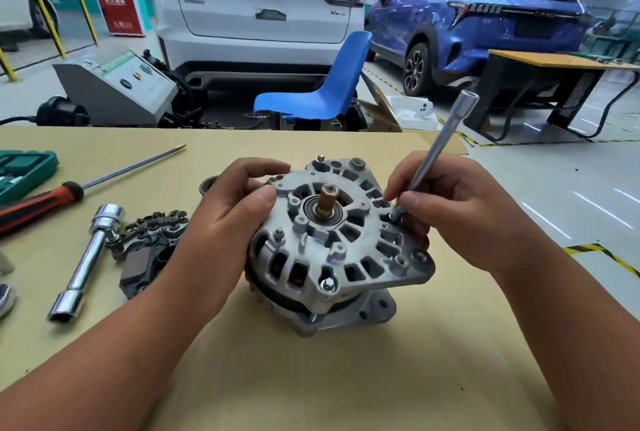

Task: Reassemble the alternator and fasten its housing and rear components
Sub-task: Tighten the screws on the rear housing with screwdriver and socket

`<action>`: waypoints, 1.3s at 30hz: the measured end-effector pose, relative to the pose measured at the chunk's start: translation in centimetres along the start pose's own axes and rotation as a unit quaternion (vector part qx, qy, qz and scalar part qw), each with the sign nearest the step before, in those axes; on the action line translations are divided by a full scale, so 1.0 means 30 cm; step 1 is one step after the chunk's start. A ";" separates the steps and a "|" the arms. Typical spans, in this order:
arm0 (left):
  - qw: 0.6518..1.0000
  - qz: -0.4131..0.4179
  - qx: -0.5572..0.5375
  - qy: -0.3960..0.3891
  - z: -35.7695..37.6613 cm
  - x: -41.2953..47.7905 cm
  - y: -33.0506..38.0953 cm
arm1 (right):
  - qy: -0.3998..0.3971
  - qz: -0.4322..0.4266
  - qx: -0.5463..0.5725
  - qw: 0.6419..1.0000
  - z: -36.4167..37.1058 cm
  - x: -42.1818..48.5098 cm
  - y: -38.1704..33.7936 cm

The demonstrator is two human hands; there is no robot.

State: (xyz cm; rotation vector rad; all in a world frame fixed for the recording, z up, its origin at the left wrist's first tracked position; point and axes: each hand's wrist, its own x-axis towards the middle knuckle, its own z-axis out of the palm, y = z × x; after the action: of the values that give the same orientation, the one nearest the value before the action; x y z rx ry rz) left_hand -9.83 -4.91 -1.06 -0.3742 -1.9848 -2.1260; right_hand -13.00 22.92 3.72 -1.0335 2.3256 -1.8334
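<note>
Aluminium rear housing of the alternator [349,257] faces up; the unit sits tilted on the tan surface [346,378], centre.

- The left hand [228,219] grips its left rim, fingers curled over the edge.
- The right hand [446,208] pinches the long socket driver [440,146] low on its shaft, tip seated at a through-bolt on the right rim.

Risks, as judged:
- The driver leans off the bolt axis, so the socket may ride off, round the head or cross the thread.
- A slip inward could score the exposed slip-ring shaft [327,200].
- The tilted body may rock under torque.

Off to the left lies the rectifier plate [152,240], not yet fitted.
</note>
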 end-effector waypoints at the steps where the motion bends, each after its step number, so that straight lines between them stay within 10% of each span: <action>1: 1.000 -0.006 -0.012 0.001 -0.004 0.002 -0.001 | -0.002 -0.005 -0.001 1.000 0.002 -0.002 -0.004; 11: 0.987 0.008 -0.109 -0.119 -0.023 -0.014 -0.015 | -0.114 0.022 0.063 0.991 0.005 -0.019 -0.056; 25: 0.991 0.005 -0.112 -0.070 -0.008 -0.018 0.014 | -0.198 0.040 0.022 0.979 -0.022 -0.042 -0.109; 39: 0.998 -0.017 -0.060 -0.025 0.032 -0.010 0.035 | -0.113 0.057 0.001 0.992 -0.037 -0.026 -0.084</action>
State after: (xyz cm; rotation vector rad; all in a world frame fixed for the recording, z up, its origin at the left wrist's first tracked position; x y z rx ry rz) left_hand -9.16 -4.03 -0.10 -0.4211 -1.9081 -2.2862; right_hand -11.60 24.00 5.97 -1.0237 2.2014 -1.5883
